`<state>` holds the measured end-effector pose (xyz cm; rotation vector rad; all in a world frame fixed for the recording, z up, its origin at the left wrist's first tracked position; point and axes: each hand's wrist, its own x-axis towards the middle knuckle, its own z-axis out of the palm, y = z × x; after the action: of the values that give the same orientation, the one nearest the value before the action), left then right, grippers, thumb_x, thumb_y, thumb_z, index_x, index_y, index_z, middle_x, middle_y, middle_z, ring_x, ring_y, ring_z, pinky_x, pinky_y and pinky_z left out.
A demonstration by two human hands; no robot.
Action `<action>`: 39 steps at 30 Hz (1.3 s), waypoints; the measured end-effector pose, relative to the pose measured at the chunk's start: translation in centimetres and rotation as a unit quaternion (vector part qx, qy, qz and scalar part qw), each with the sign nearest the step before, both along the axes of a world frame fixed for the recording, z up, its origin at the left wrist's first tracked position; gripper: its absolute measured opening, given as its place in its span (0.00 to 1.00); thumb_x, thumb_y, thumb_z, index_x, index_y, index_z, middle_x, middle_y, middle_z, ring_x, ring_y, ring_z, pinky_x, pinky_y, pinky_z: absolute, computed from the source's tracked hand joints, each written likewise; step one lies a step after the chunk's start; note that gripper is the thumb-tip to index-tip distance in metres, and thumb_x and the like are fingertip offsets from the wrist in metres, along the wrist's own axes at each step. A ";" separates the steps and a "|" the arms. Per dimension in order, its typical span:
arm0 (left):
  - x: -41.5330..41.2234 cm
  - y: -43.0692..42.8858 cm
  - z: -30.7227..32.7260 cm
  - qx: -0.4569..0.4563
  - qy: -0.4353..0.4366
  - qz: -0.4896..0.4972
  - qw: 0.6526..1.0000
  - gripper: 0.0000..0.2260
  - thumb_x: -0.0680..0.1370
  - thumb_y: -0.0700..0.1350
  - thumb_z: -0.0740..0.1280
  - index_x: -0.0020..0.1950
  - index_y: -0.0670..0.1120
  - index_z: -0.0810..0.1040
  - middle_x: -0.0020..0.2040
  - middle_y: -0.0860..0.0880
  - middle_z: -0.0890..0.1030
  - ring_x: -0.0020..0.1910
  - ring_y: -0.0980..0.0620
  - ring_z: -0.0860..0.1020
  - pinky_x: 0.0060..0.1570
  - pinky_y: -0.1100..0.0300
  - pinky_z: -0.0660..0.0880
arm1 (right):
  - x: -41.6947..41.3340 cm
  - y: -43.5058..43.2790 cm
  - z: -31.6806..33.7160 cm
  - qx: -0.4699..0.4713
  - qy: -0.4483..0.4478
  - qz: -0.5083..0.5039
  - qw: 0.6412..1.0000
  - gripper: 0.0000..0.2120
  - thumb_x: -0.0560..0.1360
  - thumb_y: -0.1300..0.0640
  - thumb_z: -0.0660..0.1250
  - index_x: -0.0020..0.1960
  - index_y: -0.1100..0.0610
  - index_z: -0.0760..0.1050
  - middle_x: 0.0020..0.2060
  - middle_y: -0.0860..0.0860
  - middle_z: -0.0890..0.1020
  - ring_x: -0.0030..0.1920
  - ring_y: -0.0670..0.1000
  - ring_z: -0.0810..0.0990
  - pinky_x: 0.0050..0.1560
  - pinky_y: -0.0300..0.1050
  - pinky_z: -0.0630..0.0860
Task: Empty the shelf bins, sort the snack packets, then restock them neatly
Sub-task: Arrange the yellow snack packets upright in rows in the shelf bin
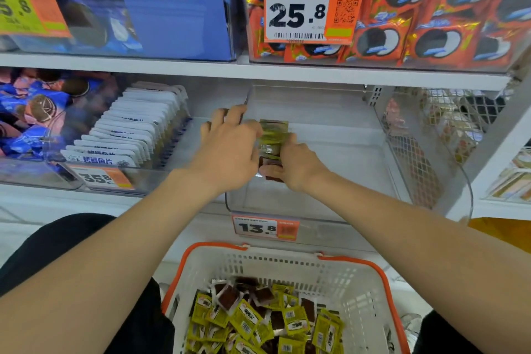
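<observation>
Inside the bin (347, 172), left hand (230, 152) and right hand (296, 165) apparently clasp a packet stack (273, 135).

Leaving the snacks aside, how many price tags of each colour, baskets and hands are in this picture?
Orange price tags: 4
Blue price card: 1
Basket: 1
Hands: 2, left hand and right hand, both holding the packet stack
Total: 8

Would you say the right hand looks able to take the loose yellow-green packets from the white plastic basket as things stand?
Probably not yet: the right hand and left hand both hold a stack of green packets in the clear plastic bin. The open white basket itself is unobstructed.
</observation>
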<state>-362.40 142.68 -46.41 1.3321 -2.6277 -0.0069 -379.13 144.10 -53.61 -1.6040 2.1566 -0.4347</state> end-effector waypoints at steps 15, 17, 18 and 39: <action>-1.2 1.8 -0.8 -0.114 -0.143 0.016 0.983 0.14 0.77 0.44 0.70 0.63 0.48 0.79 0.80 0.41 0.58 0.77 0.35 0.59 0.72 0.34 0.60 | 1.0 1.7 0.3 0.063 0.017 0.077 0.995 0.40 0.83 0.45 0.55 0.81 0.39 0.27 0.79 0.59 0.50 0.73 0.69 0.60 0.71 0.62 0.64; -1.1 1.5 -0.7 -0.080 -0.080 0.012 0.994 0.21 0.76 0.37 0.70 0.69 0.46 0.74 0.78 0.39 0.57 0.70 0.33 0.67 0.66 0.39 0.69 | 1.4 1.3 0.3 0.042 -0.011 0.025 0.999 0.45 0.83 0.46 0.58 0.79 0.42 0.23 0.76 0.63 0.56 0.71 0.69 0.63 0.68 0.60 0.67; -1.0 1.5 -0.6 -0.062 -0.041 0.010 0.997 0.26 0.75 0.35 0.70 0.72 0.45 0.70 0.77 0.38 0.56 0.67 0.32 0.69 0.63 0.40 0.72 | 1.6 1.1 0.4 0.024 -0.022 -0.010 0.999 0.48 0.81 0.46 0.61 0.79 0.44 0.22 0.73 0.64 0.61 0.69 0.69 0.68 0.65 0.58 0.71; -0.2 1.9 -1.0 -0.038 0.070 0.009 0.997 0.19 0.76 0.39 0.67 0.67 0.46 0.78 0.72 0.40 0.65 0.66 0.34 0.68 0.63 0.41 0.71 | 2.0 1.4 1.3 -0.007 -0.096 -0.105 0.990 0.31 0.73 0.47 0.74 0.68 0.59 0.67 0.56 0.55 0.78 0.56 0.57 0.80 0.55 0.52 0.81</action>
<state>-362.56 144.58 -47.37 1.2806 -2.4752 0.0016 -377.13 145.45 -52.36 -1.2887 2.1845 -0.6422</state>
